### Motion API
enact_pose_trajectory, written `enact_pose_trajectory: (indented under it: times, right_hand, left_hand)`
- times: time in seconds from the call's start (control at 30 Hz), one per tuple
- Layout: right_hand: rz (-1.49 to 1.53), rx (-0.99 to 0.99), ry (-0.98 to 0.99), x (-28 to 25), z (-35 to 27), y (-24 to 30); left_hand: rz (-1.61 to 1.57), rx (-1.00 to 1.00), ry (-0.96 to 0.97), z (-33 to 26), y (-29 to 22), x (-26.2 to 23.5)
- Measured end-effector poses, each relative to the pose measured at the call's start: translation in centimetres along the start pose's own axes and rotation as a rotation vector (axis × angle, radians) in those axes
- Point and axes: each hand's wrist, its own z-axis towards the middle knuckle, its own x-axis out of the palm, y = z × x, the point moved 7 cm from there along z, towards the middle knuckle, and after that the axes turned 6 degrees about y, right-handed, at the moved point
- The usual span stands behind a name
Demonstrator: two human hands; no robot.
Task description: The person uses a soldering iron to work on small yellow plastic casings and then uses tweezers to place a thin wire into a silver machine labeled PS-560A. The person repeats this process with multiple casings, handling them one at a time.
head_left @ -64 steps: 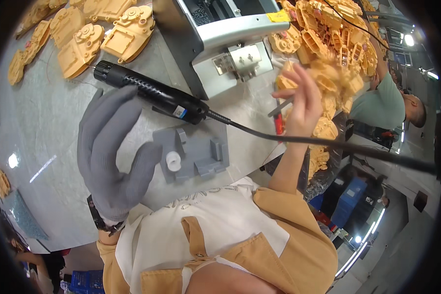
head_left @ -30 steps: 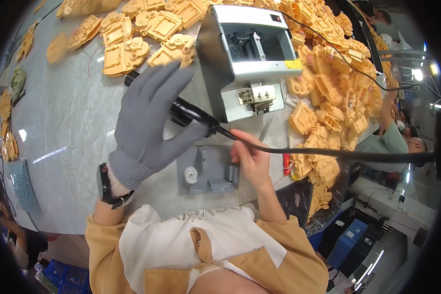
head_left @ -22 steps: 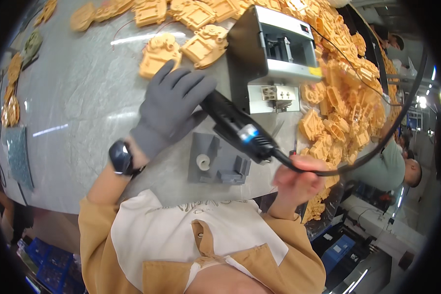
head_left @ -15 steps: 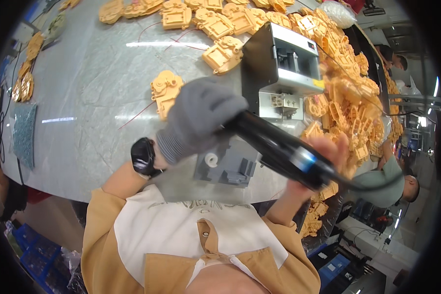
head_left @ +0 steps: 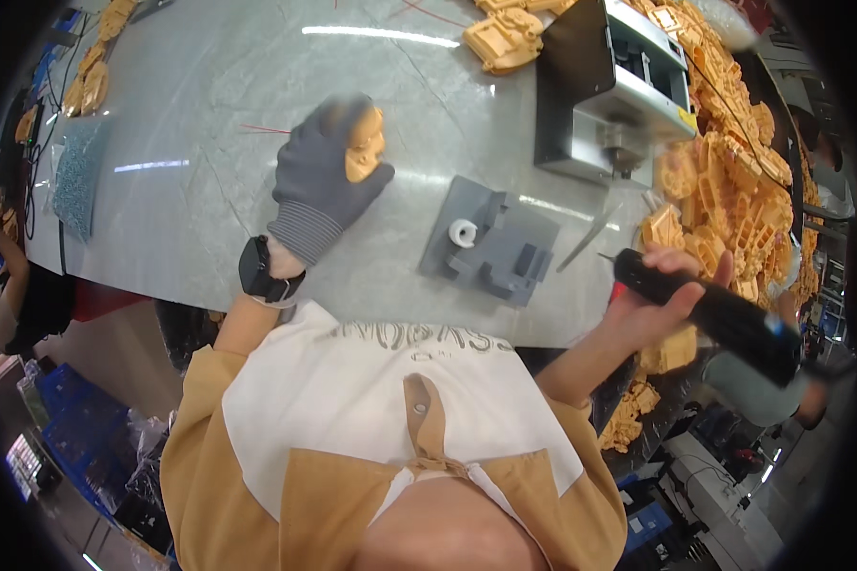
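My left hand (head_left: 319, 167), in a grey knit glove, is closed around an orange plastic housing (head_left: 366, 147) on the table; the glove hides most of the part. A red wire (head_left: 264, 128) shows just left of the glove. At the right, my bare right hand (head_left: 659, 293) grips a black electric screwdriver (head_left: 738, 324), its thin bit pointing left and its cord end at the far right. Between the hands lies a grey fixture block (head_left: 500, 238) with a white ring-shaped piece (head_left: 463, 233) on it.
A black and white screw-feeder-like machine (head_left: 619, 86) stands beyond the fixture. A large heap of orange housings (head_left: 733, 209) fills the right side, and another housing (head_left: 503, 40) lies left of the machine. A bag of small teal pieces (head_left: 81, 181) rests at far left.
My left hand has left the screwdriver and moved left onto the orange housing. The screwdriver has shifted right in my right hand. The whole view has also shifted.
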Motion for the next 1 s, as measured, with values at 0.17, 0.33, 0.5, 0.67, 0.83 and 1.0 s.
enact_pose_trajectory:
  times: [0.17, 0.33, 0.5, 0.67, 0.83, 1.0]
  right_hand:
    - [0.087, 0.037, -0.055, -0.4, -1.2, -2.9]
    - [0.067, 0.075, -0.143, -0.2, -0.2, -2.9]
    - [-0.022, 0.110, -0.035, 1.1, 1.4, -4.8]
    - [-0.158, 0.123, -0.046, -0.1, 0.9, -5.4]
    - [-0.123, 0.053, 0.025, 0.5, 1.5, -4.6]
    - [-0.101, 0.080, 0.045, -0.3, 2.2, -4.8]
  left_hand:
    - [-0.818, -0.238, -0.172, -2.6, 0.4, -1.0]
    - [-0.174, 0.210, -0.147, -3.1, -5.1, -4.4]
    - [0.284, 0.522, 0.138, 1.7, -8.4, 0.3]
    - [0.129, 0.556, 0.027, 4.1, -9.7, 2.1]
    - [-0.293, 0.459, 0.081, 5.9, -7.9, 3.1]
    - [-0.943, 0.540, 0.250, 1.2, -11.6, -1.0]
